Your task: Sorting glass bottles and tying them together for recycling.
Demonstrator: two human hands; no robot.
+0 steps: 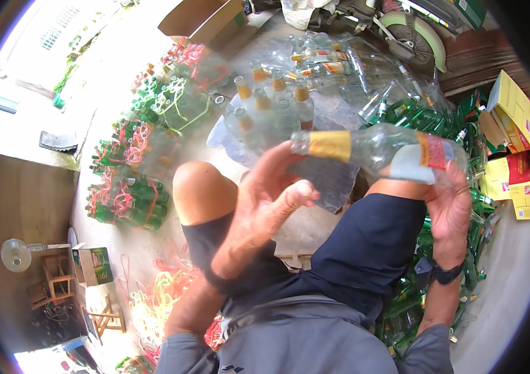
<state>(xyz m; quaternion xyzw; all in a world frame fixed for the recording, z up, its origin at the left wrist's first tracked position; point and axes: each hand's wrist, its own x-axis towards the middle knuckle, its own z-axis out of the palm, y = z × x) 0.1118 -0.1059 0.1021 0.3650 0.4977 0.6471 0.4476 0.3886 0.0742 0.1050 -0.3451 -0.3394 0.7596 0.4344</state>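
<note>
My right hand (pixel 447 201) holds a clear glass bottle (pixel 381 152) by its base end. The bottle lies sideways above my knee, its gold-foiled neck pointing left. Beside the bottle's mouth is my left hand (pixel 279 187), fingers curled and thumb apart; whether a fingertip touches the mouth I cannot tell. Several clear bottles (pixel 265 112) with gold neck labels stand upright in a group beyond my left hand, on a grey sheet (pixel 339 184).
Bundles of green bottles (pixel 129 205) tied with pink string stand at left. Loose clear bottles (pixel 330 56) lie ahead, green ones (pixel 428 121) at right. Loose string (pixel 166 290), cartons (pixel 508 112), an open cardboard box (pixel 199 21) and a wheeled vehicle (pixel 414 37) surround me.
</note>
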